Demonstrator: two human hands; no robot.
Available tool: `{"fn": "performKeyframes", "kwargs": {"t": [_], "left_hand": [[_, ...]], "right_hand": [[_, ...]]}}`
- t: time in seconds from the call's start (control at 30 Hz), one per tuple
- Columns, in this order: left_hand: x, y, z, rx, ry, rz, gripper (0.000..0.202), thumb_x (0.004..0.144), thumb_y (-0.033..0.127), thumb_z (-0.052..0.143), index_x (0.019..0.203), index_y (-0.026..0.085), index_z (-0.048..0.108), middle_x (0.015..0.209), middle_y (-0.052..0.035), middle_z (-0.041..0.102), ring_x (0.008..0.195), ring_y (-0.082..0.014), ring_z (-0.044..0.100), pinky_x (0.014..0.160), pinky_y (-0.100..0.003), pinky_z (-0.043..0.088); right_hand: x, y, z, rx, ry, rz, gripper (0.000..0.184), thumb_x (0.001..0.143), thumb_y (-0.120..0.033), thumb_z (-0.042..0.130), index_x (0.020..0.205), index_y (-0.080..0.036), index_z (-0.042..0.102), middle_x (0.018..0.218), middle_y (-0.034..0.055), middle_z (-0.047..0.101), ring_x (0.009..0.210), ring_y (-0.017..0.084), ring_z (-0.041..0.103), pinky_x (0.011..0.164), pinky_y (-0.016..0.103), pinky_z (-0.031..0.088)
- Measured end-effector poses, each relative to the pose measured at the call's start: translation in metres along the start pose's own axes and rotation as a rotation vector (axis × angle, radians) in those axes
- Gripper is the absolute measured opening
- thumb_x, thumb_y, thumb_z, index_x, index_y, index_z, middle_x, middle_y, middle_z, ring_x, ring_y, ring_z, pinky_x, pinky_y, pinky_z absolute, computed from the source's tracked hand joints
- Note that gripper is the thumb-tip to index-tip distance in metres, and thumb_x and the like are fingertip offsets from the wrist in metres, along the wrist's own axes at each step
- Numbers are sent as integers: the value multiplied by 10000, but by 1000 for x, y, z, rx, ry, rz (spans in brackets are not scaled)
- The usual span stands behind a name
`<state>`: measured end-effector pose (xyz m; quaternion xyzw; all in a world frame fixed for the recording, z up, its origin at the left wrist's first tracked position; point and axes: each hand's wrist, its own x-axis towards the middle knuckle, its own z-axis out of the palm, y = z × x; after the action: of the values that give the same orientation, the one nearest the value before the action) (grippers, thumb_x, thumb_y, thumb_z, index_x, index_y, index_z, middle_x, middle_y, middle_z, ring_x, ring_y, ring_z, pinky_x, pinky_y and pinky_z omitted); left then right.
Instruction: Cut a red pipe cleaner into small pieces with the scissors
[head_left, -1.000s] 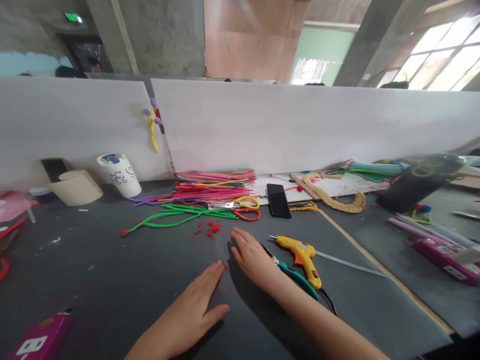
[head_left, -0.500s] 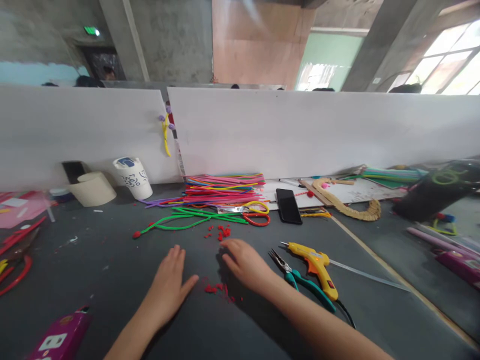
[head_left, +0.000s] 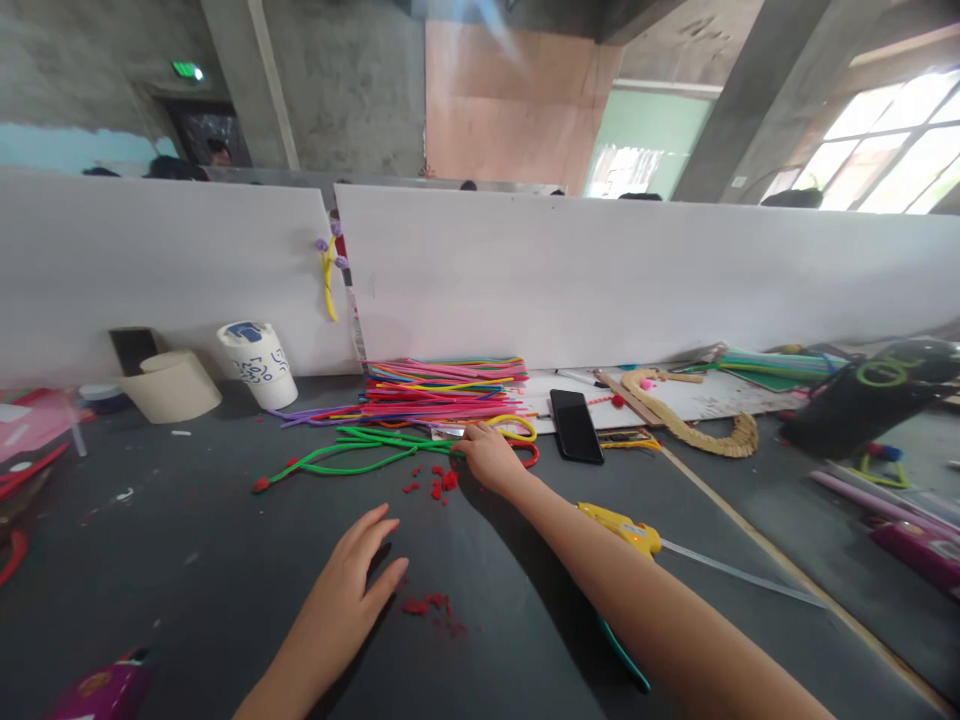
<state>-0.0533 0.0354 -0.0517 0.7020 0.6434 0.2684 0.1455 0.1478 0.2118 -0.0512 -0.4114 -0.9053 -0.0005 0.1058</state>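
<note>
My left hand [head_left: 341, 590] hovers over or rests on the dark table, fingers stretched and thumb apart, holding nothing. Near its thumb lies a small pile of red fuzzy scraps [head_left: 427, 606]. My right hand [head_left: 491, 458] reaches forward with its fingers bent down together at the ends of the green pipe cleaners [head_left: 352, 462] and over the scissors [head_left: 519, 428]. The scissors have one yellow and one red handle loop, partly covered by the hand. What its fingertips pinch, if anything, is hidden. More red scraps [head_left: 448, 481] lie just left of that hand.
Coloured pipe cleaners [head_left: 442, 390] lie stacked by the white partition [head_left: 600, 280]. A phone [head_left: 576, 426] lies right of them. My right forearm partly hides a yellow glue gun [head_left: 622, 528] and teal-handled pliers [head_left: 624, 655]. A paper cup [head_left: 259, 370] and tape roll [head_left: 171, 388] stand left.
My right hand has moved forward from beside the red scraps to the scissors and green pipe cleaners. My left hand has shifted slightly, its fingers more spread. The view has tilted a little.
</note>
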Motion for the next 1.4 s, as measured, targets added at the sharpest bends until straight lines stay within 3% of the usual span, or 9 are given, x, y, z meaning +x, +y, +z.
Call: {"fn": "performKeyframes", "kwargs": {"t": [0.23,0.33,0.4,0.5,0.63,0.83,1.07,1.3,1.4], "left_hand": [[0,-2,-4,-27,72,-75,285,825,358,405,935,223,631,1101,-53,636,1025,-207,582,892,-365,456],[5,-17,-11,72,72,-179,337,826,351,361,994,203,612,1120,-62,634,1041,-194,575,895,-329,449],[10,-35,-18,263,121,-324,456,788,382,385,1130,123,543,1260,-122,535,1166,-214,478,960,-328,384],[19,-68,-30,395,220,-508,753,713,458,443,1207,-109,395,1328,-338,347,1271,-362,289,994,-465,291],[28,-88,-26,489,301,-658,817,756,485,341,1188,-208,322,1259,-447,327,1244,-451,277,939,-582,263],[43,-75,6,500,147,-296,730,786,489,354,1263,-65,366,1365,-273,340,1294,-310,262,1045,-413,204],[70,-69,-3,381,-56,15,615,864,451,272,1315,40,348,1384,-187,359,1289,-257,288,1050,-416,213],[10,-14,-12,183,-337,316,523,872,423,333,1361,244,286,1422,-9,322,1296,-137,274,1065,-314,217],[-20,-2,-17,-72,-428,233,457,909,366,243,1353,275,301,1407,7,353,1282,-116,304,1049,-308,263]], "right_hand": [[-3,11,5,27,29,26,278,869,-298,490,1112,-166,520,1122,76,538,927,182,556,778,384,474],[-4,8,2,77,85,56,284,867,-300,493,1114,-161,518,1118,76,539,926,184,557,776,386,475],[-6,1,-4,128,130,55,267,868,-297,491,1096,-163,527,1107,72,545,920,180,558,775,383,474],[-12,-20,-13,221,170,-11,162,869,-164,458,956,-146,593,978,66,588,905,163,546,792,335,455],[-21,-58,-21,324,170,-168,264,794,-20,432,907,-150,631,889,63,603,878,156,538,792,273,431],[-23,-99,-18,395,90,-394,296,735,-3,438,869,-165,646,870,52,610,832,150,537,761,241,420],[-48,-87,-25,444,34,-383,323,740,-1,402,888,-166,637,882,54,608,848,142,541,768,224,417],[-81,-56,-32,489,25,-220,323,752,-5,381,842,-178,640,839,45,624,823,140,569,761,240,437],[-97,-59,-30,513,28,-144,309,800,-42,372,892,-185,630,868,41,635,841,131,581,779,238,446]]}}
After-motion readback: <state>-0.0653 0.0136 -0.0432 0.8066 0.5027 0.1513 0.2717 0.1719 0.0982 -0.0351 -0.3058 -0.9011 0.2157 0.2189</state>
